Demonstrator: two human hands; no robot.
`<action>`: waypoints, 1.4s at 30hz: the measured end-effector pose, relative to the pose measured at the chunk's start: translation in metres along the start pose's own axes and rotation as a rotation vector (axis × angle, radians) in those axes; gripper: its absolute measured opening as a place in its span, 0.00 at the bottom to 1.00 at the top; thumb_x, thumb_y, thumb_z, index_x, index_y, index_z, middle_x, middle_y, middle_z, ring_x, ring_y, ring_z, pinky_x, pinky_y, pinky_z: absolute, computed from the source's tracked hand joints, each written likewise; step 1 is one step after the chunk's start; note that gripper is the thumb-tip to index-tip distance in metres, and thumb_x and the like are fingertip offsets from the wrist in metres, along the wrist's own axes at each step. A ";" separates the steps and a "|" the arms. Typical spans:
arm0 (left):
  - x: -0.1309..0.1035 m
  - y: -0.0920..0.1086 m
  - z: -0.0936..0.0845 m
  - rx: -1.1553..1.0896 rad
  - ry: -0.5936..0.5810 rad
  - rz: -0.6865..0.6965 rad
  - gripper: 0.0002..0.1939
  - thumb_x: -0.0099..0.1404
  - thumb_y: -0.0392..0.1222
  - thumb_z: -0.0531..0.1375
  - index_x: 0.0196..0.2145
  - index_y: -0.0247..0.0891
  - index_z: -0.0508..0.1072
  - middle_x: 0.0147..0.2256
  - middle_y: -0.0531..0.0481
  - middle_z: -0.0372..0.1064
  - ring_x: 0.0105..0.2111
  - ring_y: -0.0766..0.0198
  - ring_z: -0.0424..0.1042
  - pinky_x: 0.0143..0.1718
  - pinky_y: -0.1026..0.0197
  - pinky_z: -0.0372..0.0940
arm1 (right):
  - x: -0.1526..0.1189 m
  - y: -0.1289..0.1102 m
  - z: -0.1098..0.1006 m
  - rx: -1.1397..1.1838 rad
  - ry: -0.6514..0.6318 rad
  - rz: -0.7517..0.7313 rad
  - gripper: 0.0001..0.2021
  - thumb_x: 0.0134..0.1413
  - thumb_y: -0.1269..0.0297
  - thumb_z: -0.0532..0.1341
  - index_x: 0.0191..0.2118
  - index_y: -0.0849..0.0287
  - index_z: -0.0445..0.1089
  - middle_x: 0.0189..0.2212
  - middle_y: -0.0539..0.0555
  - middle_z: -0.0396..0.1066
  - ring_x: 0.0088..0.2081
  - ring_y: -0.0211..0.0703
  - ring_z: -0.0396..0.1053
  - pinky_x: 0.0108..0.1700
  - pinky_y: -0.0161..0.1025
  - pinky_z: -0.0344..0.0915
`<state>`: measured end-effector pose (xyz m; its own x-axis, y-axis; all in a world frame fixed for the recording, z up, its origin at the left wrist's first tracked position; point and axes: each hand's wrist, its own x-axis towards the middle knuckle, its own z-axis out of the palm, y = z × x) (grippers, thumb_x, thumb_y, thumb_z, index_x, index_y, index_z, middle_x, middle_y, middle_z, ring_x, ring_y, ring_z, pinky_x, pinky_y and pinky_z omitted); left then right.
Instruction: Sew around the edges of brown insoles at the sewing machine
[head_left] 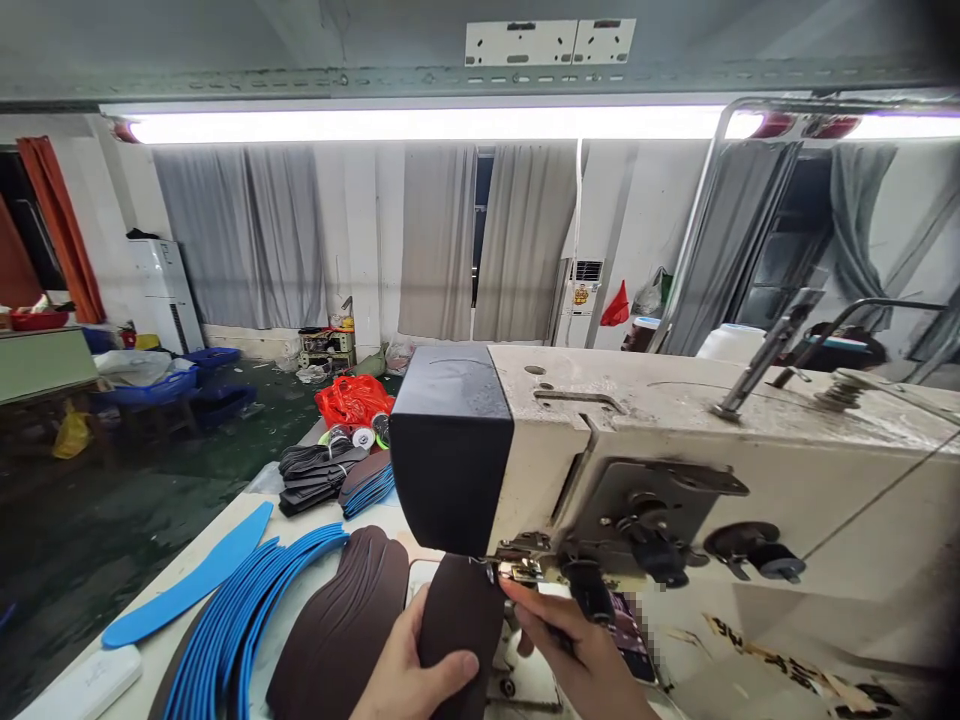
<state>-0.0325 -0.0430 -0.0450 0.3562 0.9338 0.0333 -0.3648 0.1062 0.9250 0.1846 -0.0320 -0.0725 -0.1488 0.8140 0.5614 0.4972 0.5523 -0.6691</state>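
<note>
A dark brown, curved flat piece [459, 625] lies with its far end at the presser foot [521, 570] of a sewing machine [660, 420]. My left hand [416, 665] grips this piece from its left side, thumb on top. My right hand [574, 650] is at the piece's right edge, its index fingertip close to the presser foot. The other right fingers are curled, and a dark object shows partly among them; I cannot make out what it is. Left of my hands lies a fanned stack of brown pieces [337, 620].
Blue-edged curved pieces [225, 620] and one flat blue piece [199, 580] lie on the table's left side, near a white box-like object [94, 685]. Behind are black bundles [319, 475] and a red plastic bag [352, 400]. A phone [631, 635] rests under the machine arm.
</note>
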 end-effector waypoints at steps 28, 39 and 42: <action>0.012 0.026 0.014 0.060 0.106 -0.191 0.32 0.45 0.40 0.71 0.48 0.38 0.66 0.30 0.51 0.75 0.20 0.69 0.69 0.16 0.70 0.60 | 0.003 -0.013 -0.004 0.024 -0.079 0.026 0.17 0.64 0.60 0.54 0.54 0.52 0.73 0.23 0.50 0.74 0.24 0.37 0.73 0.31 0.30 0.71; 0.037 0.017 0.015 -0.033 0.214 -0.071 0.23 0.45 0.41 0.71 0.38 0.34 0.69 0.29 0.46 0.77 0.25 0.65 0.73 0.22 0.69 0.61 | 0.003 -0.009 -0.003 -0.018 -0.074 0.016 0.17 0.64 0.59 0.54 0.53 0.52 0.73 0.19 0.49 0.75 0.21 0.36 0.72 0.27 0.28 0.69; 0.036 0.014 0.021 -0.112 0.263 -0.058 0.22 0.46 0.41 0.71 0.37 0.35 0.69 0.31 0.45 0.78 0.28 0.64 0.74 0.26 0.67 0.64 | 0.002 -0.007 -0.003 -0.024 -0.080 0.015 0.17 0.64 0.58 0.53 0.54 0.53 0.73 0.19 0.48 0.75 0.21 0.37 0.71 0.28 0.29 0.68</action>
<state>-0.0070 -0.0150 -0.0234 0.1490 0.9801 -0.1314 -0.4486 0.1854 0.8743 0.1831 -0.0344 -0.0653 -0.2084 0.8342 0.5106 0.5199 0.5367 -0.6646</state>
